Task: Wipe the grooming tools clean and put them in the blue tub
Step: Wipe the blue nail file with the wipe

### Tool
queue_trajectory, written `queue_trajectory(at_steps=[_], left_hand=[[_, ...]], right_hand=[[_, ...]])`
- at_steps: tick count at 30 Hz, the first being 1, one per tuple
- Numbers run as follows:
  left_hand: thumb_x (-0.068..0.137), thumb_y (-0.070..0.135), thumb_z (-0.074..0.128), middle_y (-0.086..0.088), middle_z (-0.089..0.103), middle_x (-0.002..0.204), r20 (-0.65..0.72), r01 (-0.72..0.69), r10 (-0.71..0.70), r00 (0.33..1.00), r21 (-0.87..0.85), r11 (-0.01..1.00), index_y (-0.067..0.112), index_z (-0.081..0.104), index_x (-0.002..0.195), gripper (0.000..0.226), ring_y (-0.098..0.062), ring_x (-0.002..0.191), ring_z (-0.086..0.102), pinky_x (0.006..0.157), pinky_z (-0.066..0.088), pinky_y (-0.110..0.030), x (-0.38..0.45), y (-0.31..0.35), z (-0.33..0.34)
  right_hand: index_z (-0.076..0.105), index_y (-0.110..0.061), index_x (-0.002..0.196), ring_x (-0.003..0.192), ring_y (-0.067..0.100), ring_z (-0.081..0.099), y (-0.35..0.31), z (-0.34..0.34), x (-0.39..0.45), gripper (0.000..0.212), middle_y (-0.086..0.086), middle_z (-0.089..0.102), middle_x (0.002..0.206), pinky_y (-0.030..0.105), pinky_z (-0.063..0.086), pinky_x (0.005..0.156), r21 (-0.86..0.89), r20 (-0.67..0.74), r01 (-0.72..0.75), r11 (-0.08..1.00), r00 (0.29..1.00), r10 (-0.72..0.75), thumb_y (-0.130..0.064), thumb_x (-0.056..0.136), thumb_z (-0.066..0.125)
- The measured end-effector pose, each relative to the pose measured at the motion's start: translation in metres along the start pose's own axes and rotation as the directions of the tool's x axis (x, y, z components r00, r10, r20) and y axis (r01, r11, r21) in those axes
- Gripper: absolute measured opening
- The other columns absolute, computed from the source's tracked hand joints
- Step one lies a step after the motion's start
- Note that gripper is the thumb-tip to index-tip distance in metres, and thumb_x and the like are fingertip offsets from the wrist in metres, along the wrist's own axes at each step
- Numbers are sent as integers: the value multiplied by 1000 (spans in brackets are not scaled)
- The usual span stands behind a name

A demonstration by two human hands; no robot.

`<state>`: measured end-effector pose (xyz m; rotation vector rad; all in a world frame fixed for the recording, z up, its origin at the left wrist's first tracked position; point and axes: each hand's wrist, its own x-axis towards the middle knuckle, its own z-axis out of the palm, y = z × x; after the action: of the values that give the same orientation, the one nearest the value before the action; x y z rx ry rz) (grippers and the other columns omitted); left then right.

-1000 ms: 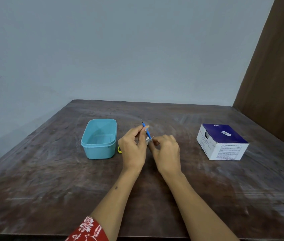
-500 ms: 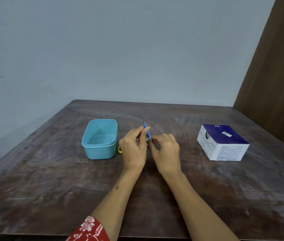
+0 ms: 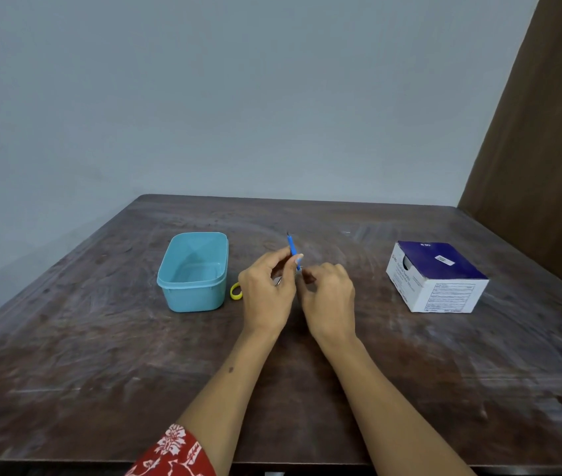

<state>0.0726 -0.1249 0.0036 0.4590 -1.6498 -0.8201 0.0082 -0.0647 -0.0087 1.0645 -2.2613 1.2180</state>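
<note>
tub (image 3: 193,271) light blue | tool (image 3: 293,249) blue | ring (image 3: 235,291) yellow | box (image 3: 437,275) navy-white | sleeve (image 3: 173,451) red, white floral

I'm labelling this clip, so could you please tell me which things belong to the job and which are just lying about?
Job:
- blue-handled tool, pinched by left hand
- right hand at its lower end
- blue tub

Lying about:
- white and navy box
- yellow ring, purpose unclear

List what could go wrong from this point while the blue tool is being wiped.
1. The blue tool is thin, pinched by the left hand with its pointed tip up; a slip could prick the fingers of the right hand working close beside it.
2. The yellow ring lies beside the blue tub, partly hidden behind the left hand; a wrist could knock it away.
3. The tub is light-looking and empty, so a careless drop could shift it.
</note>
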Motion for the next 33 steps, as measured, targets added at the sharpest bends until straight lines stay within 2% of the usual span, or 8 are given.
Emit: queue_trajectory(at_steps=[7, 10, 12, 16, 22, 27, 30, 33], left_hand=[[83, 15, 67, 9, 67, 77, -54, 25, -25, 998, -12, 1000, 9, 74, 92, 13, 3, 69, 59, 60, 48, -19, 2, -7, 0], [82, 9, 68, 7, 67, 77, -41, 39, -40, 998, -28, 999, 8, 73, 93, 12, 6, 69, 61, 61, 49, -13, 2, -8, 1], [82, 8, 67, 7, 66, 78, -41, 41, -42, 998, -35, 999, 8, 73, 94, 13, 5, 70, 62, 61, 50, -13, 2, -7, 1], [82, 14, 67, 12, 64, 76, -50, 16, -17, 999, -6, 1000, 8, 73, 92, 14, 7, 67, 58, 60, 47, -19, 2, -8, 0], [83, 13, 68, 9, 67, 80, -22, 58, -58, 998, -21, 998, 9, 73, 96, 15, 8, 71, 61, 61, 47, -10, 2, -5, 0], [81, 9, 68, 12, 66, 83, 39, 64, -64, 997, -5, 998, 10, 72, 99, 18, -1, 78, 64, 68, 52, -14, 0, -4, 1], [82, 6, 67, 10, 66, 85, 20, 87, -86, 996, -16, 996, 8, 71, 100, 19, 3, 76, 64, 66, 48, -5, 1, -4, 1], [81, 4, 67, 12, 65, 81, -27, 94, -95, 995, -23, 995, 7, 72, 98, 18, 9, 72, 61, 66, 51, -12, 2, -6, 1]], right_hand=[[64, -9, 70, 77, 24, 51, 4, 2, 1, 15, 8, 60, 71, 26, 29, 62, -41, 59, -1, 999, 998, 3, -16, 83, 65], [71, -11, 79, 72, 19, 52, -1, 0, 0, 1, 4, 65, 72, 22, 33, 62, 24, -23, 93, 995, 995, -92, -12, 79, 71], [72, -11, 81, 70, 14, 47, -3, 0, 0, 2, 3, 66, 72, 21, 33, 62, 30, -57, 117, 993, 992, -116, -12, 79, 72], [70, -10, 82, 75, 15, 44, 2, 2, 0, 9, 6, 64, 77, 26, 38, 65, -19, 63, 29, 999, 998, -27, -16, 85, 65], [71, -9, 81, 75, 21, 51, 1, 1, 0, 6, 7, 64, 73, 25, 35, 65, 28, -13, 20, 999, 1000, -20, -12, 82, 67], [71, -9, 78, 72, 16, 48, 0, 0, -1, 7, 5, 63, 70, 22, 33, 63, 47, -36, 42, 998, 999, -40, -13, 82, 68], [67, -9, 71, 69, 15, 44, 2, 2, 0, 15, 1, 57, 66, 23, 31, 62, 47, 25, 29, 998, 999, -30, -15, 84, 66], [63, -9, 63, 63, 23, 46, 6, 4, 1, 24, 2, 53, 58, 30, 36, 60, 40, 94, -29, 999, 995, 25, -19, 85, 64]])
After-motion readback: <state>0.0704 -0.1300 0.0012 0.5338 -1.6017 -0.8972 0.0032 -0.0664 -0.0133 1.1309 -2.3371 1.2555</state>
